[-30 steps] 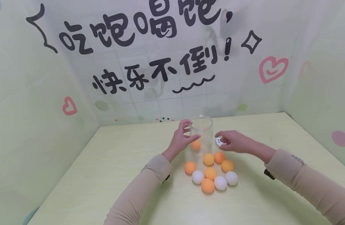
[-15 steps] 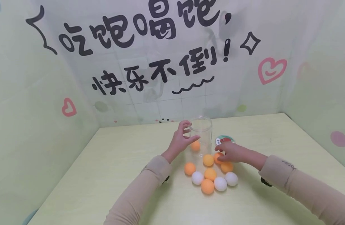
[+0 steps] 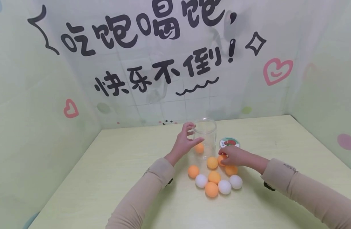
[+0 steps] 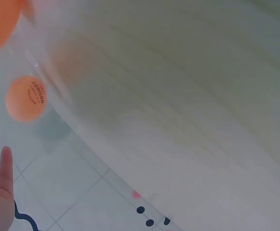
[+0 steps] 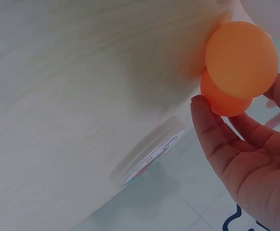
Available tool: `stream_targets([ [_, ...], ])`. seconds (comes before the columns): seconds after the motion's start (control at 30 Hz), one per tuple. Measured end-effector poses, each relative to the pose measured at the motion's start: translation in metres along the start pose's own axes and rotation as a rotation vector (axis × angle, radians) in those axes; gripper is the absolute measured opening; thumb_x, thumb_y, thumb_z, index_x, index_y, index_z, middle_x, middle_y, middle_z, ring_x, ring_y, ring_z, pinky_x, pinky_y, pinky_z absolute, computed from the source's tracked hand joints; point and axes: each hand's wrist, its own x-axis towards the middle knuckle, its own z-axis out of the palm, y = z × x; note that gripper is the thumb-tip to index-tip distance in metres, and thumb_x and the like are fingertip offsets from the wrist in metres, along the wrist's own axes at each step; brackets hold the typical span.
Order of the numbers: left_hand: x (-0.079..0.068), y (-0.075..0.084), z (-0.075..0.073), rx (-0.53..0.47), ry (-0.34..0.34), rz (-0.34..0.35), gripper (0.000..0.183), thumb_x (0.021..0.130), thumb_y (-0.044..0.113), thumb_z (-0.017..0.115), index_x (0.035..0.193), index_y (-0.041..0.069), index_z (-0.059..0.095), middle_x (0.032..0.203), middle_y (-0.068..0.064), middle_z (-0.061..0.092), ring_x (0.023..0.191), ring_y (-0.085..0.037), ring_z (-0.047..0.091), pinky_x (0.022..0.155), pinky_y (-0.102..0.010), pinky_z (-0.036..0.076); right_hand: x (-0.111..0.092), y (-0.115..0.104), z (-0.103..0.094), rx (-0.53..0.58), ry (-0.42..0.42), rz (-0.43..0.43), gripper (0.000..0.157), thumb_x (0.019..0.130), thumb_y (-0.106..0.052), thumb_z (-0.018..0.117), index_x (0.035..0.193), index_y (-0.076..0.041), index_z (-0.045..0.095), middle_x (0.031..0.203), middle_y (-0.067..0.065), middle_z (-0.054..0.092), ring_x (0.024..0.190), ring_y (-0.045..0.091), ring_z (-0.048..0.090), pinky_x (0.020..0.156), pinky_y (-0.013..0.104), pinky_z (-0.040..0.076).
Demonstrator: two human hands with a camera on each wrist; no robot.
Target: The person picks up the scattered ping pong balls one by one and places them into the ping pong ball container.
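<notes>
A clear cylindrical jar stands upright with one orange ping-pong ball inside. My left hand holds the jar from the left, thumb in front and fingers curved towards the rim. To the right, my right hand has its thumb and fingers around a deep orange ping-pong ball on the table. A lighter orange ball partly covers that one in the right wrist view. In the left wrist view, the printed ball shows through the jar, and only part of the left hand appears.
Several loose orange and white balls lie in front of the jar. A round lid with a printed label lies just behind the right hand. Printed curtains hang behind and beside the pale table.
My right hand has let go of the round lid, leaving it on the table, and has moved forward and down to the deep orange ball. The left hand has stayed at the jar.
</notes>
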Motion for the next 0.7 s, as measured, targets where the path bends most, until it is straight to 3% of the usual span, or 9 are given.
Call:
stream_targets([
  [0.4,0.000,0.000,0.002,-0.011,0.005,0.001,0.056,0.079,0.019,0.072,0.121,0.013,0.036,0.129,-0.011,0.046,0.116,-0.029,0.052,0.082,-0.033,0.053,-0.002,-0.004,-0.009,-0.007,0.018,0.025,0.030,0.079,-0.009,0.064,0.104,0.007,0.060,0.064,-0.002,0.042,0.060,0.010,0.037,0.055,0.021,0.030],
  [0.7,0.000,0.000,0.001,-0.009,0.007,-0.011,0.057,0.079,0.019,0.072,0.122,0.013,0.036,0.129,-0.010,0.046,0.117,-0.029,0.051,0.083,-0.033,0.052,-0.002,-0.003,-0.019,-0.075,0.096,-0.070,0.019,0.076,-0.008,0.063,0.092,0.004,0.062,0.069,0.000,0.046,0.066,0.013,0.041,0.059,0.022,0.033],
])
